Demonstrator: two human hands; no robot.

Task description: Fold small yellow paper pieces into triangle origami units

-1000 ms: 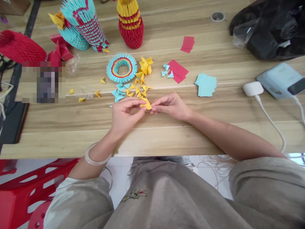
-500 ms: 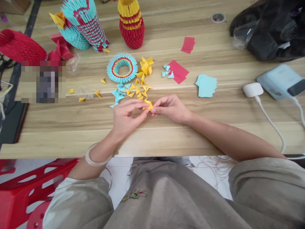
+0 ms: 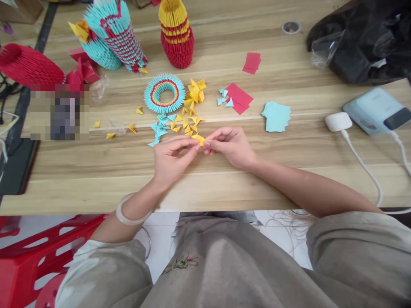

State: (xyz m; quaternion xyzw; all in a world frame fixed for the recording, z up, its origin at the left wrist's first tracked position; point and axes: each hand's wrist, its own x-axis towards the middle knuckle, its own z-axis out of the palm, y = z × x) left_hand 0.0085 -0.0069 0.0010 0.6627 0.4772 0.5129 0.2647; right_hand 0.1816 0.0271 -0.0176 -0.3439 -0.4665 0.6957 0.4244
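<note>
At the frame's centre, the left hand point(image 3: 170, 159) and right hand point(image 3: 231, 145) pinch one folded yellow paper piece point(image 3: 199, 139) between their fingertips. Just above lie loose yellow and blue triangles point(image 3: 175, 122) beside a blue paper ring point(image 3: 164, 92) on the wooden table point(image 3: 96, 171).

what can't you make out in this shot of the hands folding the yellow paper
Head view only:
- Yellow paper piece: mostly covered by the fingertips of the left hand and right hand, so its fold shape is unclear.
- Pixelated patch on the table: blurred out.
- Tall blue and red paper model: top cut off by the upper edge.
- Black bag: contents hidden.
</note>
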